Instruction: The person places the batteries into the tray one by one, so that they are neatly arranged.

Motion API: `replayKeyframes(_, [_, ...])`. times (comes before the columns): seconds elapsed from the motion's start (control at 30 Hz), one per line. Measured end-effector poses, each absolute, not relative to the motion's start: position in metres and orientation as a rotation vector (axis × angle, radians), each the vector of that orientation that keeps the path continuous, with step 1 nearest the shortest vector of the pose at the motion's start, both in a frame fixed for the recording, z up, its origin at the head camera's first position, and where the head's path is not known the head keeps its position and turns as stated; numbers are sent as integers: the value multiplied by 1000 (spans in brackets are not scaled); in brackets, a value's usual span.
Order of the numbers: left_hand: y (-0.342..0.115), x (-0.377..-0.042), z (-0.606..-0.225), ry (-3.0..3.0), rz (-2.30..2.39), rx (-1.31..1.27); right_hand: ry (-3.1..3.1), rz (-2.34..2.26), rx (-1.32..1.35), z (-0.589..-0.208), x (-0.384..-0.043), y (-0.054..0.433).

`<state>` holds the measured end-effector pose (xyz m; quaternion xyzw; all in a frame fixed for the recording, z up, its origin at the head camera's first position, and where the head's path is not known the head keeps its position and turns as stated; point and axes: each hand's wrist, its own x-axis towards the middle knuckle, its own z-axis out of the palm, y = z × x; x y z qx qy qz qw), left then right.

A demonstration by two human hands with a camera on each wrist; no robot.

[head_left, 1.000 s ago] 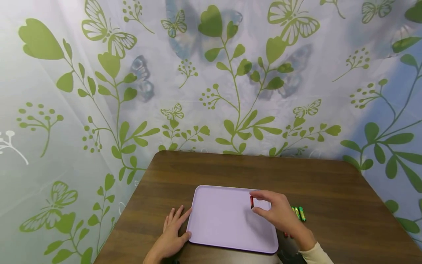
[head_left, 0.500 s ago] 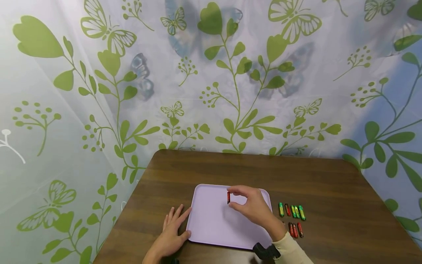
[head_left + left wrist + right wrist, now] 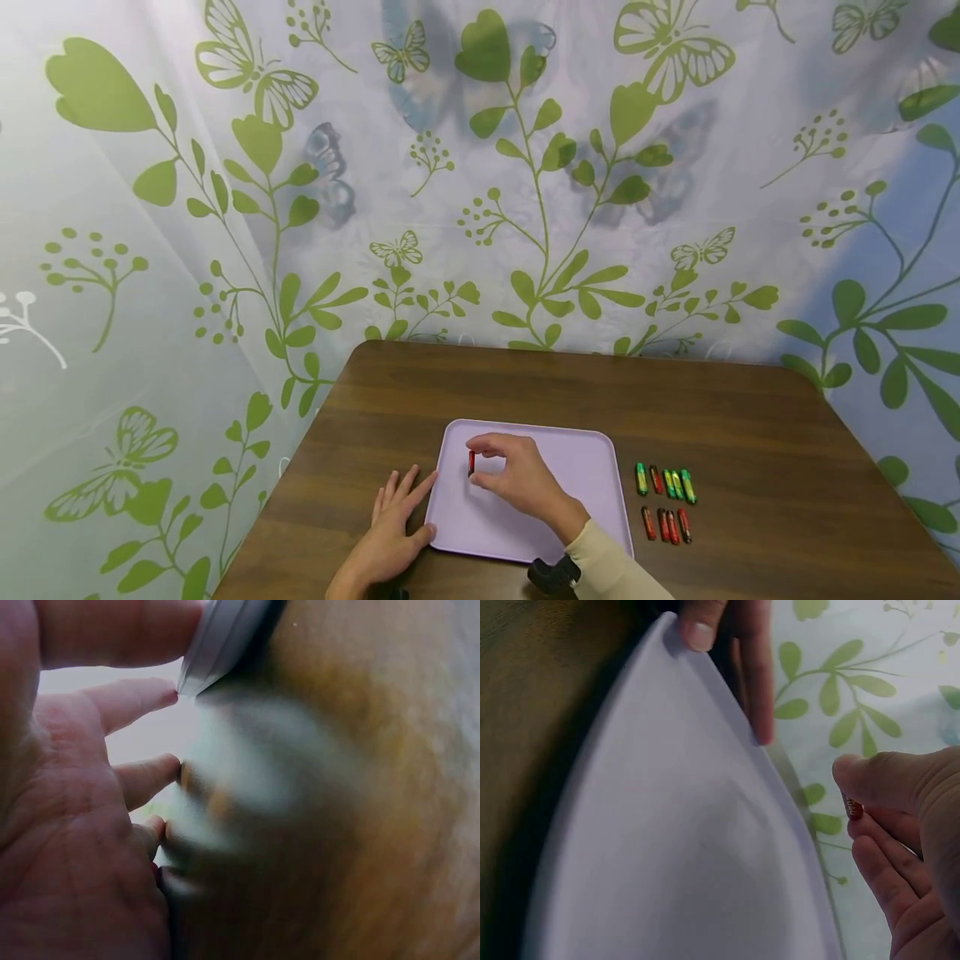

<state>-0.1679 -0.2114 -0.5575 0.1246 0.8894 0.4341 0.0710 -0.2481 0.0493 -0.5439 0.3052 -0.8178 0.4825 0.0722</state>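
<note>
A pale purple tray (image 3: 547, 500) lies on the wooden table. Over its left part my right hand (image 3: 517, 479) pinches a small red and black battery (image 3: 472, 463) upright by its two ends, between thumb and fingers. In the right wrist view the battery (image 3: 851, 806) shows between thumb and fingertips, with the tray (image 3: 667, 825) beside the hand. My left hand (image 3: 390, 529) rests with spread, straight fingers on the table, its fingertips and thumb at the tray's left rim. The left wrist view shows the left hand (image 3: 82, 802) against the tray's rim (image 3: 221, 645).
Right of the tray, batteries stand apart in two rows: the back row has several green ones (image 3: 677, 484) and a red one (image 3: 656, 479), the front row several red ones (image 3: 667, 526). A patterned curtain (image 3: 480, 208) hangs behind the brown table (image 3: 750, 433).
My right hand has carried the battery leftward across the tray, from its right side to its left part. The batteries on the right have come into view. My left hand has stayed in place.
</note>
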Motion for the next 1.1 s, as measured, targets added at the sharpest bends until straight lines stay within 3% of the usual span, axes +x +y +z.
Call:
replayKeyframes(0.5, [-215, -169, -567, 2690, 1413, 462, -2574, 1417, 910, -572, -254, 7])
replayKeyframes(1.1, [-215, -170, -572, 2706, 1407, 469, -2611, 1209, 955, -568, -250, -6])
